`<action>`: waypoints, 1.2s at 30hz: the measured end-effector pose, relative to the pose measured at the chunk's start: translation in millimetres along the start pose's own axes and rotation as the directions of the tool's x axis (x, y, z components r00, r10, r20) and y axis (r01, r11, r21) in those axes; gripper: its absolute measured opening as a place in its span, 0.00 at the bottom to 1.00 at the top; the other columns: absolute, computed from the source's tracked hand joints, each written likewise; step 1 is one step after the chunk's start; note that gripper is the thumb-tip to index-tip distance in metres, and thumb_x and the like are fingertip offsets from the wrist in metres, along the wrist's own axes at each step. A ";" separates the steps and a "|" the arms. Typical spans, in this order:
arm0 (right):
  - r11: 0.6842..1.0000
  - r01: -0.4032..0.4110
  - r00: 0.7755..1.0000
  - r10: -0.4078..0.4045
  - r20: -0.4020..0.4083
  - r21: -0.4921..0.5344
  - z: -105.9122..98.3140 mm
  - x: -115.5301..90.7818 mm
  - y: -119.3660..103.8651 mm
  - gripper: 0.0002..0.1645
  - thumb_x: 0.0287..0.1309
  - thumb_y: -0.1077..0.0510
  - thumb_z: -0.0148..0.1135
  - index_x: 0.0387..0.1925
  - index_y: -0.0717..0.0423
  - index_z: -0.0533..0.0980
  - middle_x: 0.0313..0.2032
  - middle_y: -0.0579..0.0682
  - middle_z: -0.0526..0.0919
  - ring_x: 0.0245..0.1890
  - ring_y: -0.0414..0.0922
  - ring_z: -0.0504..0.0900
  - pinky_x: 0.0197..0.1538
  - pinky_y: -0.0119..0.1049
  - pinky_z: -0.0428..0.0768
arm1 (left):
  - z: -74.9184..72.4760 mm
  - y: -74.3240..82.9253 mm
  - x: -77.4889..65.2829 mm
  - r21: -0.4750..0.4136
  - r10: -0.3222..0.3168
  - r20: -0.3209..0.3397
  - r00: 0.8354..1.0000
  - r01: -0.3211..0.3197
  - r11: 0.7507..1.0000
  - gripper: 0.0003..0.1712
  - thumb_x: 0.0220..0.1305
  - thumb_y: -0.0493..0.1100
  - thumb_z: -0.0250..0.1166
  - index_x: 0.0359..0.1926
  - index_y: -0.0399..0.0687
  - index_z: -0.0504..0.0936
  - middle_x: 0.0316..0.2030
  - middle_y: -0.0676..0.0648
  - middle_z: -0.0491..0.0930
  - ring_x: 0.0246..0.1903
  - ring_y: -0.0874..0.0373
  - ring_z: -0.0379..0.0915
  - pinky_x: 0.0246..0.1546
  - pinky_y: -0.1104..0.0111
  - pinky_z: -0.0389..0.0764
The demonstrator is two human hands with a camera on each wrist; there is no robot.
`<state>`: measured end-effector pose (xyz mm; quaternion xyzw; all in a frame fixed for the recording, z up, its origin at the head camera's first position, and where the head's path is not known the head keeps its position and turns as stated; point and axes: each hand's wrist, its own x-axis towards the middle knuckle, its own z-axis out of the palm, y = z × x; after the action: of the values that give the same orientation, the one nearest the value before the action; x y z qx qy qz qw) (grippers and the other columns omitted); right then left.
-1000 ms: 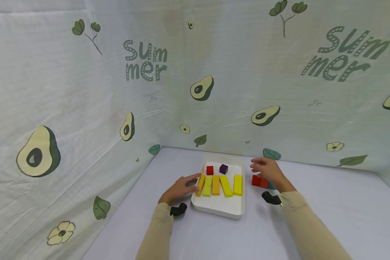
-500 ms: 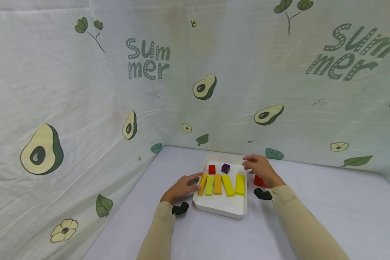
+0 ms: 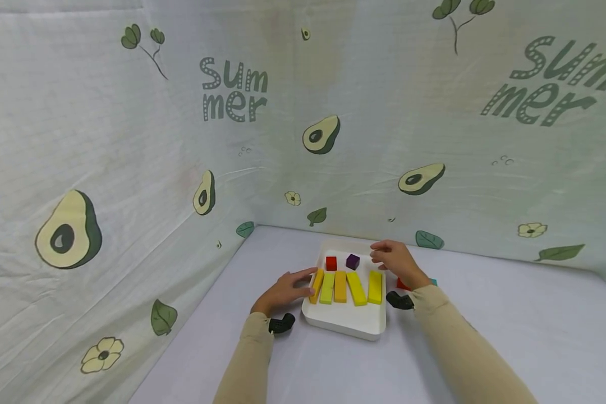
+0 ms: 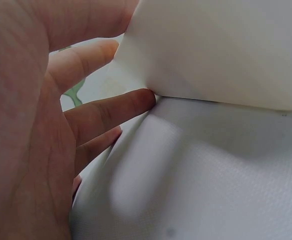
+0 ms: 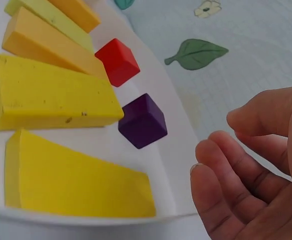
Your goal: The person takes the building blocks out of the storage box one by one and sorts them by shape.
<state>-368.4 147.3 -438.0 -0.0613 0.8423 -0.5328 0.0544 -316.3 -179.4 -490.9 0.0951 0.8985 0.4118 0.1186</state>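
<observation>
A white tray (image 3: 340,324) stands on the table with a red cube (image 3: 331,263) and a purple cube (image 3: 352,262) near its back. Several long yellow and orange blocks (image 3: 340,287) lie side by side across its middle. My left hand (image 3: 283,293) rests against the tray's left side, fingers extended; in the left wrist view the fingertips (image 4: 144,100) touch the outer wall. Over the back right corner of the tray hovers my right hand (image 3: 398,261). Its fingers (image 5: 208,192) are loosely bent and hold nothing, close to the purple cube (image 5: 143,121).
Right of the tray, a red block (image 3: 403,285) and a teal block (image 3: 434,282) show partly behind the right wrist. A printed cloth (image 3: 368,84) with avocados and leaves hangs behind the white table (image 3: 333,370).
My right hand has moved left, from above the blocks beside the tray to over its back right corner. My left hand stays at the tray's side. The head view has shifted slightly.
</observation>
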 end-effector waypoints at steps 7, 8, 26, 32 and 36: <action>0.998 0.004 1.000 -0.005 0.020 0.061 13.6 8.1 1.1 0.23 0.69 0.57 0.59 0.61 0.65 0.73 0.53 0.64 0.79 0.52 0.60 0.79 0.49 0.42 0.84 | 0.3 1.1 -0.6 -0.003 -0.006 0.002 1.000 0.006 1.000 0.37 0.60 0.65 0.67 0.71 0.78 0.69 0.66 0.52 0.73 0.70 0.40 0.55 0.64 0.31 0.56; 0.998 0.002 1.000 -0.003 0.021 0.064 15.3 8.7 1.7 0.23 0.69 0.57 0.59 0.60 0.65 0.73 0.53 0.63 0.79 0.52 0.60 0.79 0.49 0.42 0.84 | 0.7 0.7 -0.6 -0.006 -0.012 0.004 1.000 0.012 1.000 0.37 0.60 0.65 0.68 0.70 0.78 0.69 0.66 0.52 0.73 0.70 0.40 0.55 0.64 0.31 0.56; 0.978 0.020 1.000 -0.022 -0.009 -0.209 33.0 8.1 0.8 0.22 0.65 0.55 0.64 0.58 0.60 0.78 0.48 0.56 0.81 0.41 0.51 0.79 0.48 0.42 0.83 | 2.1 -2.7 -0.1 -0.012 -0.029 -0.009 1.000 0.028 1.000 0.38 0.59 0.67 0.67 0.70 0.80 0.69 0.67 0.53 0.72 0.71 0.40 0.53 0.65 0.31 0.55; 0.969 0.025 0.999 -0.032 -0.027 -0.246 35.8 6.9 -2.5 0.23 0.66 0.54 0.65 0.58 0.61 0.78 0.49 0.57 0.82 0.42 0.51 0.79 0.50 0.44 0.83 | 1.8 -1.4 0.1 -0.016 -0.023 -0.007 1.000 0.023 1.000 0.37 0.59 0.67 0.67 0.70 0.80 0.69 0.66 0.53 0.72 0.70 0.41 0.54 0.65 0.32 0.56; 0.962 0.027 0.998 -0.040 -0.041 -0.270 37.5 9.1 -1.3 0.23 0.65 0.53 0.66 0.58 0.60 0.78 0.50 0.58 0.81 0.45 0.53 0.78 0.54 0.48 0.80 | 2.1 -0.4 0.7 -0.027 -0.023 -0.003 1.000 0.023 0.999 0.37 0.59 0.66 0.67 0.70 0.80 0.68 0.66 0.52 0.72 0.69 0.42 0.56 0.65 0.33 0.58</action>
<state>-371.4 111.9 -453.1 -0.0700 0.9068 -0.4153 0.0171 -316.4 -178.0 -492.7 0.0826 0.8941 0.4225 0.1231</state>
